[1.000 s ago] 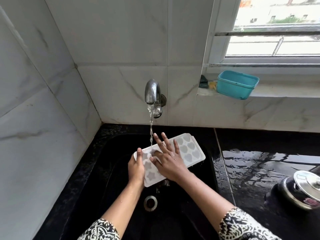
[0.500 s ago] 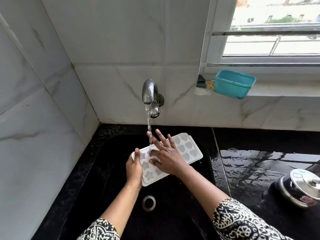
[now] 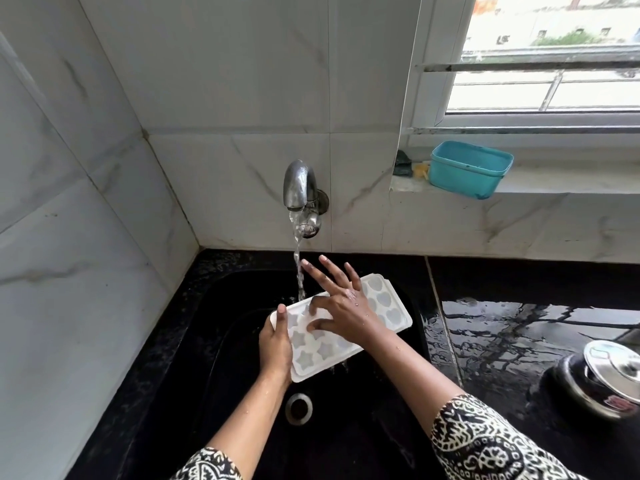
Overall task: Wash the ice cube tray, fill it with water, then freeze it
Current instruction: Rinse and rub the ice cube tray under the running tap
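A white ice cube tray [image 3: 388, 306] with star and heart moulds is held over the black sink [image 3: 242, 341], tilted, under the running tap [image 3: 299, 188]. Water falls onto the tray's far left corner. My left hand [image 3: 277, 344] grips the tray's left end, thumb on the rim. My right hand [image 3: 341, 303] lies on top of the tray with fingers spread; thumb and one finger press into the moulds while the others stretch out above it.
The sink drain [image 3: 298, 408] sits below the tray. A wet black counter [image 3: 536, 327] lies to the right, with a steel-lidded pot [image 3: 606, 375] near the edge. A teal tub [image 3: 469, 169] stands on the window ledge. Tiled walls close in left and behind.
My right hand has shifted slightly across the tray's moulds, fingers spreading further towards the water stream. The tray stays under the tap in my left hand.
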Demonstrator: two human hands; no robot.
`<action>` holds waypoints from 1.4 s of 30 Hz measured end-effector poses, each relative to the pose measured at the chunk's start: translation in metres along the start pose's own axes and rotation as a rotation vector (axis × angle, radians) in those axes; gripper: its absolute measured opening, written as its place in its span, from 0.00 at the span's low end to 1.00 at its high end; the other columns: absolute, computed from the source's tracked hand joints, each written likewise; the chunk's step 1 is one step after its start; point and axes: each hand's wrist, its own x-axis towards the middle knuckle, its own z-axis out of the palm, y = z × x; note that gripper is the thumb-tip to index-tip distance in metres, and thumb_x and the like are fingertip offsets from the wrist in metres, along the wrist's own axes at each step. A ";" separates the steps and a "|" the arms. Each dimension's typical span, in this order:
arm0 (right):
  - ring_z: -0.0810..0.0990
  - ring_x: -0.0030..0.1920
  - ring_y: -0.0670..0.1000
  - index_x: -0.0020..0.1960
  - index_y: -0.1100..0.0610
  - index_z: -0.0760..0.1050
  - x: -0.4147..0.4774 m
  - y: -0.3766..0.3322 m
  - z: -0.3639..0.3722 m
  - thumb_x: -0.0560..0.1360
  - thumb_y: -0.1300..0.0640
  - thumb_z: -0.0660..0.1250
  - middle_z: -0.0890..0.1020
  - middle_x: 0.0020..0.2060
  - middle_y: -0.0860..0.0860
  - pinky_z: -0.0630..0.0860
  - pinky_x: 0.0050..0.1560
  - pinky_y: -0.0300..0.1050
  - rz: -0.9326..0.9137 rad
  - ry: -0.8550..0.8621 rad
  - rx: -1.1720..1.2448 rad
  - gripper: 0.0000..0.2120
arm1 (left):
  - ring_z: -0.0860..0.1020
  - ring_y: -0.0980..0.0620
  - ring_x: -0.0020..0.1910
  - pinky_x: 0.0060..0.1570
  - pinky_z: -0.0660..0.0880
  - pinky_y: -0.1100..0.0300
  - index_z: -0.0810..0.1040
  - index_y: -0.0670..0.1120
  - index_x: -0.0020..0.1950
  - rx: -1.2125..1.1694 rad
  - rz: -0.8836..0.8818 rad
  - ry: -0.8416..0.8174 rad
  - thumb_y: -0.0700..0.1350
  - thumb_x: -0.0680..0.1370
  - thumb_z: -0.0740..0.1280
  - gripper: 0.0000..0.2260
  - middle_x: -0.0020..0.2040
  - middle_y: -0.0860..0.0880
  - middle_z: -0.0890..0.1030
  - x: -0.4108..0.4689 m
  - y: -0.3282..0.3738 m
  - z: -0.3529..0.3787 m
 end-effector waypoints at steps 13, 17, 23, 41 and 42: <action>0.48 0.76 0.49 0.39 0.51 0.79 0.003 -0.016 -0.004 0.62 0.51 0.78 0.61 0.75 0.48 0.49 0.73 0.60 0.012 -0.091 -0.053 0.10 | 0.82 0.49 0.47 0.45 0.77 0.56 0.78 0.46 0.53 -0.034 0.006 0.015 0.59 0.78 0.61 0.17 0.47 0.47 0.84 -0.001 0.004 -0.005; 0.28 0.73 0.46 0.53 0.55 0.78 0.003 -0.036 -0.004 0.73 0.61 0.65 0.37 0.75 0.47 0.35 0.72 0.61 0.272 -0.217 0.063 0.10 | 0.81 0.52 0.49 0.49 0.76 0.56 0.77 0.50 0.51 -0.043 0.011 0.032 0.57 0.80 0.60 0.13 0.49 0.50 0.82 0.001 0.004 -0.001; 0.22 0.69 0.50 0.69 0.58 0.68 0.014 -0.072 -0.008 0.77 0.57 0.57 0.31 0.75 0.52 0.30 0.70 0.61 0.602 -0.351 0.397 0.21 | 0.83 0.46 0.47 0.46 0.77 0.55 0.79 0.45 0.50 -0.086 0.025 0.048 0.54 0.81 0.60 0.14 0.47 0.44 0.84 0.006 0.008 0.000; 0.26 0.72 0.41 0.61 0.45 0.74 -0.017 -0.039 -0.017 0.71 0.34 0.45 0.37 0.76 0.42 0.28 0.71 0.51 0.380 -0.227 0.383 0.30 | 0.80 0.50 0.50 0.48 0.75 0.58 0.76 0.46 0.57 -0.047 0.008 0.057 0.58 0.79 0.59 0.18 0.51 0.49 0.81 0.003 0.012 -0.002; 0.26 0.71 0.41 0.60 0.45 0.75 -0.021 -0.041 -0.019 0.71 0.33 0.44 0.37 0.75 0.41 0.27 0.70 0.50 0.422 -0.212 0.422 0.30 | 0.80 0.50 0.48 0.46 0.75 0.58 0.76 0.45 0.56 -0.044 -0.001 0.066 0.58 0.79 0.59 0.18 0.50 0.49 0.81 0.003 0.012 -0.002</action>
